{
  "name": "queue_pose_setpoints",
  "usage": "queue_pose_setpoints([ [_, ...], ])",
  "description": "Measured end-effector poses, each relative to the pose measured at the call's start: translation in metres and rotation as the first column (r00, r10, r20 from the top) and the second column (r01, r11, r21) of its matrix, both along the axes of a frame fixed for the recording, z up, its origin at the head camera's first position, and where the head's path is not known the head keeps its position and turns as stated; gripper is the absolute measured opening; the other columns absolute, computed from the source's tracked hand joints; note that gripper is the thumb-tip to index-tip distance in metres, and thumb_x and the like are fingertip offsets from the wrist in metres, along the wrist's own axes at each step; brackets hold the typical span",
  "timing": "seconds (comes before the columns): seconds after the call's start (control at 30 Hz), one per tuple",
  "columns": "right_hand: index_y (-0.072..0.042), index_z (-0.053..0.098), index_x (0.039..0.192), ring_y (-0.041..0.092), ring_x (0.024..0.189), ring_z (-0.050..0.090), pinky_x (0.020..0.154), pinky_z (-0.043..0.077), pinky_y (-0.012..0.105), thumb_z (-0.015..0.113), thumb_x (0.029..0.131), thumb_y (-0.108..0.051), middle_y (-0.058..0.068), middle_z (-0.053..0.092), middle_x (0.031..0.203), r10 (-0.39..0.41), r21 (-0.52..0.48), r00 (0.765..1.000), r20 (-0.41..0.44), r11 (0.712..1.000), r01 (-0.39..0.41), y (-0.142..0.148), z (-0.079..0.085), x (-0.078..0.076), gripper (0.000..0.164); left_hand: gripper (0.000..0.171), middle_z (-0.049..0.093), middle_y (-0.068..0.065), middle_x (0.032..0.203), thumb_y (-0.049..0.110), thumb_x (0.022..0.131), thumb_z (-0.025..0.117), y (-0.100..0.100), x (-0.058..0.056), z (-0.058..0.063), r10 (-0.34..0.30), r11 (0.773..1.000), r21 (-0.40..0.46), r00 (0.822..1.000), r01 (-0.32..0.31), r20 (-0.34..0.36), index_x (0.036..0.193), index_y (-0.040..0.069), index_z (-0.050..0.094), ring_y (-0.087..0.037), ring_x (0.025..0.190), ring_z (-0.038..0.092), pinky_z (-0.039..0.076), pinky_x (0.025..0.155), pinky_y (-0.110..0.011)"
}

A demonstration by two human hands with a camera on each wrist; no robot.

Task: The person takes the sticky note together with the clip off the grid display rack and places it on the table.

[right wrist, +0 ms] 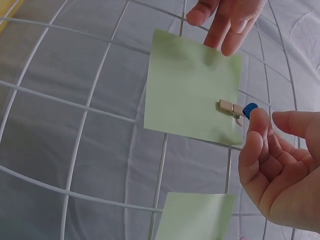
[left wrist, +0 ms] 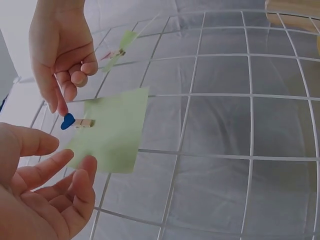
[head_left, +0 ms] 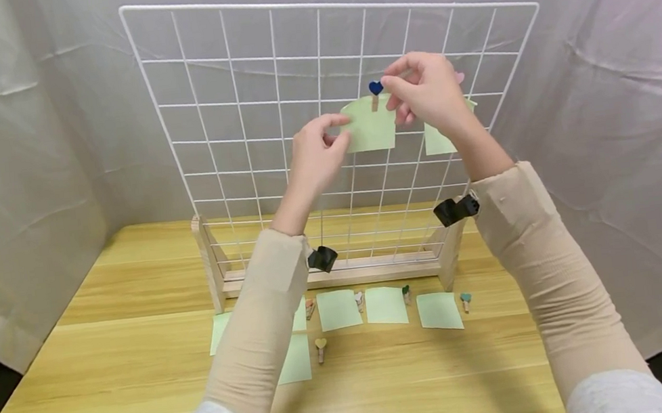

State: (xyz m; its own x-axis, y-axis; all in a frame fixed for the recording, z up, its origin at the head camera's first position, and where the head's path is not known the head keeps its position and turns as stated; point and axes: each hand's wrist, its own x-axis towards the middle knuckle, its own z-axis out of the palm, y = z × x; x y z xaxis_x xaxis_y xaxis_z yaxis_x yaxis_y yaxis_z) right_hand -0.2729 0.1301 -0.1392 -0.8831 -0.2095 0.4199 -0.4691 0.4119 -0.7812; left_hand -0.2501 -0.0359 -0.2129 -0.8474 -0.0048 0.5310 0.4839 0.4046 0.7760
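A pale green sticky note (head_left: 370, 132) hangs on a white wire grid panel (head_left: 317, 8), with a small wooden clothespin (head_left: 375, 102) at its top edge. The clothespin carries a dark blue heart (left wrist: 68, 121). My right hand (head_left: 428, 90) is beside it; in the right wrist view the index fingertip is right at the heart, and the thumb stands apart. At the note's left edge is my left hand (head_left: 315, 152), its fingers loosely bent and the fingertips at the paper, thumb apart. Behind my right hand hangs a second green note (head_left: 439, 142) with a pink-heart clothespin (head_left: 460, 77).
Wooden feet (head_left: 210, 264) hold the grid up on a wood-grain table (head_left: 111, 374). In front lie several green notes (head_left: 339, 310) and heart clothespins, including a yellow one (head_left: 321, 348) and a teal one (head_left: 466, 301). My left forearm partly covers some notes. Grey cloth (head_left: 617, 133) hangs around.
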Motion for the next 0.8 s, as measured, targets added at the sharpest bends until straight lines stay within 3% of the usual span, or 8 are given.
queue_pose_setpoints([
  [0.1, 0.005, 0.054, 0.113, 0.011, 0.041, 0.052, 0.043, 0.045, 0.018, 0.055, 0.088, -0.01, 0.003, 0.058, 0.057, -0.009, 0.046, 1.0, 0.009, 0.999, 0.008, -0.002, 0.002, -0.001, 0.03, 0.026, 0.057, -0.006, 0.074, 0.01, 0.084, 0.055, 0.0, 0.0, 0.001, 0.004, 1.0, -0.007, 1.0, -0.004, 0.002, 0.109, 0.006, 0.063, -0.011, 0.056, 0.046, 0.037, 0.048, -0.021],
  [0.33, 0.002, 0.051, 0.121, 0.01, 0.042, 0.053, 0.045, 0.046, 0.019, 0.054, 0.089, -0.016, 0.003, 0.059, 0.06, -0.025, 0.17, 0.999, 0.026, 0.985, 0.021, -0.009, 0.005, -0.002, 0.037, 0.025, 0.062, -0.006, 0.096, 0.01, 0.084, 0.056, 0.002, -0.001, 0.001, 0.0, 1.0, 0.002, 1.0, 0.0, -0.028, 0.107, 0.004, 0.063, -0.011, 0.065, 0.051, 0.04, 0.052, -0.02],
  [0.6, 0.005, 0.051, 0.121, 0.008, 0.042, 0.054, 0.045, 0.047, 0.02, 0.051, 0.09, -0.015, 0.0, 0.059, 0.06, -0.055, 0.315, 0.998, 0.009, 0.948, 0.05, -0.012, 0.009, -0.004, 0.037, 0.024, 0.064, -0.011, 0.087, -0.004, 0.078, 0.055, 0.006, -0.007, -0.003, -0.008, 0.995, 0.095, 0.994, 0.019, -0.113, 0.1, -0.001, 0.065, -0.014, 0.078, 0.057, 0.045, 0.066, -0.017],
  [0.7, 0.005, 0.05, 0.122, 0.008, 0.042, 0.055, 0.045, 0.046, 0.021, 0.05, 0.09, -0.015, 0.001, 0.06, 0.061, -0.064, 0.365, 0.998, 0.009, 0.929, 0.056, -0.012, 0.01, -0.004, 0.038, 0.025, 0.065, -0.012, 0.09, -0.006, 0.077, 0.054, 0.007, -0.008, -0.003, -0.01, 0.993, 0.114, 0.992, 0.024, -0.122, 0.099, -0.002, 0.065, -0.015, 0.075, 0.06, 0.047, 0.064, -0.018],
  [0.8, 0.003, 0.05, 0.123, 0.008, 0.043, 0.055, 0.056, 0.048, 0.024, 0.049, 0.091, -0.016, 0.002, 0.062, 0.065, -0.08, 0.428, 0.997, -0.012, 0.901, 0.077, -0.012, 0.01, -0.004, 0.038, 0.026, 0.065, -0.011, 0.093, -0.007, 0.077, 0.054, 0.008, -0.009, -0.003, -0.01, 0.992, 0.122, 0.994, 0.023, -0.11, 0.099, -0.001, 0.065, -0.015, 0.072, 0.062, 0.047, 0.059, -0.02],
])
